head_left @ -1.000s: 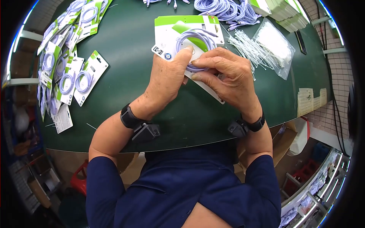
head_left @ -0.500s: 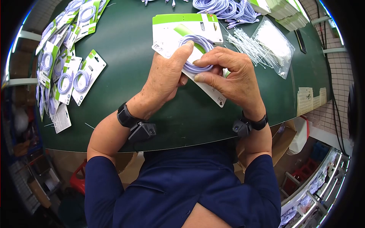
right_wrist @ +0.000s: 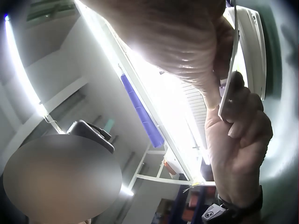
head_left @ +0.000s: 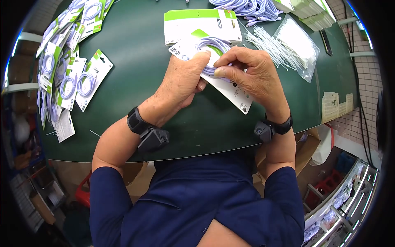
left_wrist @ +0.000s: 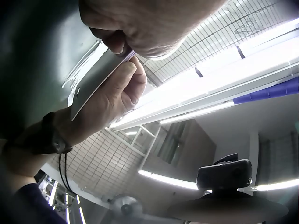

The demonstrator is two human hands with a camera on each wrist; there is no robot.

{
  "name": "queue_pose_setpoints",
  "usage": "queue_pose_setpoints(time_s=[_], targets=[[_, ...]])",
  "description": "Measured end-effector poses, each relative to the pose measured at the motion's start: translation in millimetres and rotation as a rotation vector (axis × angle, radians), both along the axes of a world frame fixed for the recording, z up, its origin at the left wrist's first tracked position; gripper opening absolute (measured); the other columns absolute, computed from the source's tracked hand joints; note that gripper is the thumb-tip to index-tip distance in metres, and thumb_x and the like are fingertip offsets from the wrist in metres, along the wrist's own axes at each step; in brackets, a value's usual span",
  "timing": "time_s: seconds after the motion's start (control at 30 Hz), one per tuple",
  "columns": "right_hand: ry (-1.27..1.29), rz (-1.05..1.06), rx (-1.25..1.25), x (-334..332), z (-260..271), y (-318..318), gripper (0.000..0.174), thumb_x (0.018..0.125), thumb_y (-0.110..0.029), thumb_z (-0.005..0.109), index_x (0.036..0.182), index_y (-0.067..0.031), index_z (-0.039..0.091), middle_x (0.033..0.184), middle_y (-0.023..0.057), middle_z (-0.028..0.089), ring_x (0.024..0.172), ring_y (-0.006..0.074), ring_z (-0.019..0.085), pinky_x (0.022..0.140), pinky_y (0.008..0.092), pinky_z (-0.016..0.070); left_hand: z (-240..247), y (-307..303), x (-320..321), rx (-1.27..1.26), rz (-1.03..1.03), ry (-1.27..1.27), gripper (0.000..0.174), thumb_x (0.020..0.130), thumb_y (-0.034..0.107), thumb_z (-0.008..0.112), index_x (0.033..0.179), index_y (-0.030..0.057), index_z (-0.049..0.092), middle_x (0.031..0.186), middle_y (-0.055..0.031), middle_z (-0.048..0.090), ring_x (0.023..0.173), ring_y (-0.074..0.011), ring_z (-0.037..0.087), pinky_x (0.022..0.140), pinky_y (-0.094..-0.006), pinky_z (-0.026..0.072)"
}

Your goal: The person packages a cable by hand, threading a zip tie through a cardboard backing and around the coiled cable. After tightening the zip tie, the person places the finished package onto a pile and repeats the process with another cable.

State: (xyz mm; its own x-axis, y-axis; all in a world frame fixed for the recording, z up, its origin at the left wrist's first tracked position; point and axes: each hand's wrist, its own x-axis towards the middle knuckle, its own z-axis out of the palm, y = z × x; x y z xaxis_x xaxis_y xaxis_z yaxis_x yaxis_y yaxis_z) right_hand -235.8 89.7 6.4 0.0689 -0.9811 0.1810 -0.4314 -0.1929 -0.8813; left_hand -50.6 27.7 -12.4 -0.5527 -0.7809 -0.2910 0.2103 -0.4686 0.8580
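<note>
A lilac cable coil (head_left: 214,40) lies on a white and green printed card (head_left: 232,95), tilted over the table. My left hand (head_left: 179,82) grips the card and coil from the left, thumb pressed inside the loop and the other fingers mostly hidden beneath. At the coil's right side, my right hand (head_left: 257,76) pinches with thumb and index finger; whatever thin piece is between those fingertips, I cannot tell. In the left wrist view the card (left_wrist: 96,88) shows edge-on between both hands. Edge-on too, the card (right_wrist: 230,70) appears in the right wrist view.
Behind the hands lies a stack of cards (head_left: 175,31). White cable ties (head_left: 267,45) spill beside a clear bag (head_left: 302,51). Loose lilac cables (head_left: 259,10) and more stacked cards (head_left: 314,16) are at the back right. Finished carded cables (head_left: 48,64) pile at the left.
The card has turned and shifted slightly, its lower corner moving a little right and up. My right thumb and index finger have drawn closer together at the coil's edge, while my left hand keeps its grip.
</note>
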Motion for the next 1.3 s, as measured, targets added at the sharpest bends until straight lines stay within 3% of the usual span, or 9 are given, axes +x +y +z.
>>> queue_pose_setpoints(time_s=[0.13, 0.7, 0.83, 0.93, 1.07, 1.1, 1.2, 1.3], targets=[[0.000, -0.019, 0.072, 0.5, 0.6, 0.6, 0.010, 0.088, -0.005, 0.083, 0.096, -0.0007, 0.078, 0.084, 0.0015, 0.075, 0.073, 0.0056, 0.067, 0.067, 0.0212, 0.0541, -0.5, 0.4, -0.9, 0.020, 0.005, -0.021, 0.025, 0.103, 0.016, 0.058, 0.123, 0.0006, 0.058, 0.091, -0.0060, 0.065, 0.053, -0.0062, 0.051, 0.040, -0.0207, 0.0369], [-0.017, -0.075, -0.034, 8.8, -4.9, 3.9, 0.011, 0.086, -0.005, 0.085, 0.094, -0.0019, 0.079, 0.085, 0.0018, 0.077, 0.072, 0.0049, 0.067, 0.067, 0.0204, 0.0541, -0.7, 1.0, -2.7, 0.032, 0.064, 0.021, 0.025, 0.104, 0.015, 0.054, 0.124, 0.0001, 0.057, 0.087, -0.0050, 0.064, 0.051, -0.0069, 0.050, 0.040, -0.0217, 0.0361], [-0.042, -0.093, -0.024, 13.2, -5.1, 6.5, 0.011, 0.086, -0.005, 0.085, 0.094, -0.0019, 0.079, 0.086, 0.0017, 0.076, 0.070, 0.0045, 0.065, 0.065, 0.0207, 0.0525, -3.3, 1.3, -0.2, -0.031, 0.075, -0.018, 0.025, 0.104, 0.015, 0.055, 0.125, 0.0003, 0.058, 0.086, -0.0042, 0.064, 0.051, -0.0071, 0.051, 0.040, -0.0216, 0.0367], [-0.062, -0.069, -0.006, 9.7, -1.2, 7.2, 0.010, 0.086, -0.004, 0.084, 0.094, -0.0013, 0.078, 0.086, 0.0022, 0.075, 0.067, 0.0047, 0.063, 0.062, 0.0219, 0.0508, -5.9, -0.8, 0.5, -0.168, 0.063, -0.096, 0.029, 0.098, 0.008, 0.056, 0.125, -0.0022, 0.059, 0.090, -0.0064, 0.066, 0.057, -0.0075, 0.057, 0.040, -0.0240, 0.0412], [-0.135, -0.093, -0.096, 0.8, 4.5, 6.9, 0.009, 0.087, -0.001, 0.082, 0.094, -0.0005, 0.077, 0.086, 0.0033, 0.074, 0.066, 0.0058, 0.061, 0.061, 0.0231, 0.0497, 4.5, 1.1, -1.4, -0.361, 0.060, -0.154, 0.028, 0.098, 0.007, 0.058, 0.124, -0.0029, 0.061, 0.094, -0.0073, 0.070, 0.061, -0.0074, 0.061, 0.042, -0.0237, 0.0437], [-0.122, -0.108, -0.106, -7.5, 5.2, 6.5, 0.009, 0.087, -0.001, 0.082, 0.094, -0.0005, 0.077, 0.086, 0.0033, 0.074, 0.066, 0.0058, 0.061, 0.061, 0.0231, 0.0497, 11.9, 1.5, -1.4, -0.378, 0.086, -0.136, 0.027, 0.099, 0.008, 0.058, 0.123, -0.0030, 0.062, 0.094, -0.0071, 0.070, 0.061, -0.0074, 0.062, 0.042, -0.0233, 0.0437], [0.043, -0.417, -0.332, -36.3, 4.4, -0.4, 0.007, 0.088, -0.003, 0.081, 0.093, 0.0003, 0.077, 0.082, 0.0038, 0.073, 0.067, 0.0073, 0.062, 0.061, 0.0244, 0.0498, 19.8, -4.1, 2.6, -0.402, 0.141, -0.102, 0.024, 0.100, 0.009, 0.059, 0.120, -0.0032, 0.064, 0.094, -0.0069, 0.071, 0.060, -0.0075, 0.062, 0.042, -0.0226, 0.0436], [0.216, -0.478, -0.165, -80.8, -17.4, -4.2, 0.009, 0.087, -0.007, 0.081, 0.092, 0.0001, 0.077, 0.080, 0.0059, 0.073, 0.067, 0.0107, 0.065, 0.061, 0.0277, 0.0513, 14.0, -18.2, 10.6, -0.473, 0.258, -0.110, 0.022, 0.102, 0.011, 0.060, 0.119, -0.0027, 0.064, 0.092, -0.0064, 0.072, 0.059, -0.0068, 0.062, 0.043, -0.0213, 0.0434]])
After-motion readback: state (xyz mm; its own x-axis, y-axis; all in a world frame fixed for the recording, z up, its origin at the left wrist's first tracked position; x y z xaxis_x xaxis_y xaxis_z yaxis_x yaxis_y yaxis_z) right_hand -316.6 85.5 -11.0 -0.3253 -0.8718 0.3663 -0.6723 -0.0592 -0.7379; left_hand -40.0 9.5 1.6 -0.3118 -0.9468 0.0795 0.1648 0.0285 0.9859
